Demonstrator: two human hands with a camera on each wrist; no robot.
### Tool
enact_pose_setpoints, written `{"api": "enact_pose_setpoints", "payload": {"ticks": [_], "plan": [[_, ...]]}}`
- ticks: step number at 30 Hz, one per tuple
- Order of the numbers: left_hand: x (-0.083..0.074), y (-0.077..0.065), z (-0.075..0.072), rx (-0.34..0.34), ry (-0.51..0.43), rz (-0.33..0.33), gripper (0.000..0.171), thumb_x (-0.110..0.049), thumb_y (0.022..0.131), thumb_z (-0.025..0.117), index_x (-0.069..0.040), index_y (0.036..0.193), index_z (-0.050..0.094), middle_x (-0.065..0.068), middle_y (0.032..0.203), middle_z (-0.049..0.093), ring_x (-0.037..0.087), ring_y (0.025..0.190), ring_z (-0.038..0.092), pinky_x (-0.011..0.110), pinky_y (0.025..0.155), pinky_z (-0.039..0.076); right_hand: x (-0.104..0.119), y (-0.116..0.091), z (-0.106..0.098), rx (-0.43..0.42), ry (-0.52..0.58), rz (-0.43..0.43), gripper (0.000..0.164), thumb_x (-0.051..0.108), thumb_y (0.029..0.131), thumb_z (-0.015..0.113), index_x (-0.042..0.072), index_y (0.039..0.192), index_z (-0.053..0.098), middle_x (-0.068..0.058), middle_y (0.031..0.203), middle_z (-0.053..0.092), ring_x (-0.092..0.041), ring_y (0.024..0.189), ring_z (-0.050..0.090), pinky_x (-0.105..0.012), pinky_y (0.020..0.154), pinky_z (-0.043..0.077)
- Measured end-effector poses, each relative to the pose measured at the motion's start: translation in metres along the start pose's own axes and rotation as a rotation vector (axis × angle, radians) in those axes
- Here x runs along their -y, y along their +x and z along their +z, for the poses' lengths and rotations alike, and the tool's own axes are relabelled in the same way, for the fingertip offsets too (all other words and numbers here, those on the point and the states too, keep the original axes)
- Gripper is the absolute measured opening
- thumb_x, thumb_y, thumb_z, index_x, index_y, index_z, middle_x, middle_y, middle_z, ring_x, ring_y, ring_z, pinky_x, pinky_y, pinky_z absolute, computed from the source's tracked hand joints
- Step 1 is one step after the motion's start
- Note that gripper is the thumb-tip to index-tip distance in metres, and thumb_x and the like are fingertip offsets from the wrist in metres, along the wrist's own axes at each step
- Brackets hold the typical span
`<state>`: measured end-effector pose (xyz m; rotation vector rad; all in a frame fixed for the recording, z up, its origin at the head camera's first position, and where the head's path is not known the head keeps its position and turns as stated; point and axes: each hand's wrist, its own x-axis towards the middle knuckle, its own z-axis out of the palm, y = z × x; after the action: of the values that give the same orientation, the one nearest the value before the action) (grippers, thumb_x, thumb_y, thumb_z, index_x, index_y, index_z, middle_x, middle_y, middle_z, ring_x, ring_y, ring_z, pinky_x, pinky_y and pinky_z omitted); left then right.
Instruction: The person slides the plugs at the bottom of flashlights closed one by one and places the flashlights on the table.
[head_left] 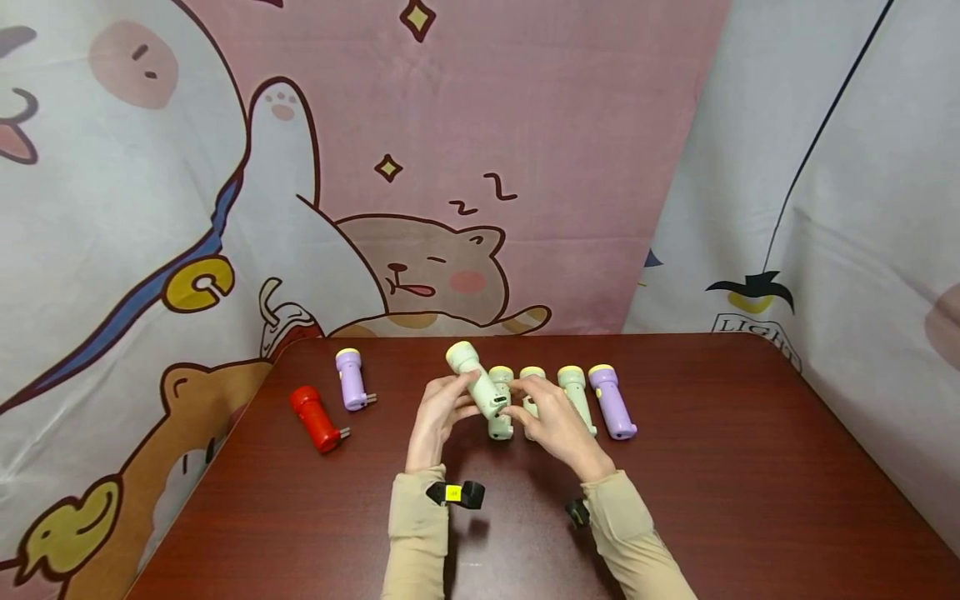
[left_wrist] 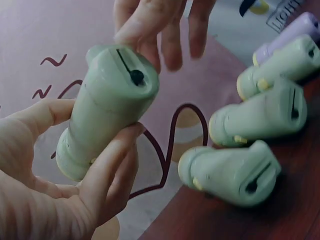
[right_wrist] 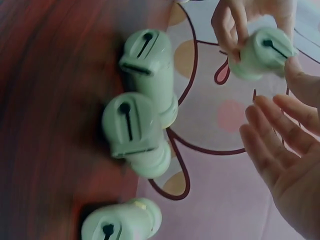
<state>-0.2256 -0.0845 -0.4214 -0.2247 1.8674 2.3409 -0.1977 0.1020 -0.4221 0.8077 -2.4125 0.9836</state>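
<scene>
My left hand (head_left: 437,417) grips a pale green flashlight (head_left: 477,379) above the table, its yellow-rimmed head tilted up and away to the left. In the left wrist view, the thumb and fingers hold the barrel of this flashlight (left_wrist: 107,100), and its tail end with a dark slot faces the camera. The thumb of my right hand (head_left: 562,429) is at that tail end, while its other fingers (right_wrist: 262,120) extend loosely. Behind and under the hands lie three more green flashlights, among them one (head_left: 500,428) just below the held one and another (head_left: 573,383) farther right.
A purple flashlight (head_left: 613,404) lies at the right end of the row. On the left side are another purple flashlight (head_left: 351,379) and a red flashlight (head_left: 317,419), each with plug prongs sticking out. The brown table (head_left: 750,467) ends at a cartoon-printed cloth (head_left: 585,150).
</scene>
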Motion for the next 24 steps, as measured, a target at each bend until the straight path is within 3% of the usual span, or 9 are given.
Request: {"api": "enact_pose_setpoints", "payload": {"ticks": [5,9,21,24], "plan": [[0.001,0.002,-0.008,-0.04,0.081,0.006,0.037,-0.021,0.086,0.066,0.008,0.107,0.057,0.003,0.078,0.065,0.01,0.064,0.064,0.026,0.058,0.057,-0.008,-0.001,-0.001,-0.006,-0.17,0.083,0.031,0.022,0.082,0.074,0.008,0.109,0.066,-0.006,0.107,0.067,-0.022,0.102,0.064,-0.039,0.084,0.053],[0.0,0.002,-0.013,-0.069,0.16,0.011,0.039,-0.024,0.085,0.068,0.007,0.106,0.058,0.003,0.077,0.065,0.009,0.065,0.064,0.028,0.06,0.058,-0.016,-0.004,0.001,0.005,-0.255,0.112,0.034,0.02,0.079,0.076,0.006,0.109,0.067,-0.009,0.107,0.067,-0.027,0.102,0.063,-0.043,0.083,0.052],[0.002,0.01,-0.023,-0.184,0.415,0.02,0.04,-0.025,0.076,0.077,0.003,0.099,0.059,0.011,0.087,0.061,0.018,0.067,0.065,0.049,0.074,0.057,-0.027,-0.011,0.011,0.106,-0.317,0.234,0.044,0.016,0.075,0.079,0.001,0.114,0.066,-0.014,0.111,0.064,-0.031,0.105,0.061,-0.044,0.085,0.052],[0.003,0.013,-0.024,-0.227,0.524,0.029,0.039,-0.026,0.074,0.079,0.001,0.092,0.059,0.012,0.088,0.058,0.024,0.071,0.067,0.046,0.069,0.058,-0.028,-0.013,0.013,0.123,-0.326,0.248,0.043,0.016,0.074,0.078,0.001,0.113,0.067,-0.015,0.111,0.064,-0.032,0.103,0.062,-0.045,0.084,0.052]]}}
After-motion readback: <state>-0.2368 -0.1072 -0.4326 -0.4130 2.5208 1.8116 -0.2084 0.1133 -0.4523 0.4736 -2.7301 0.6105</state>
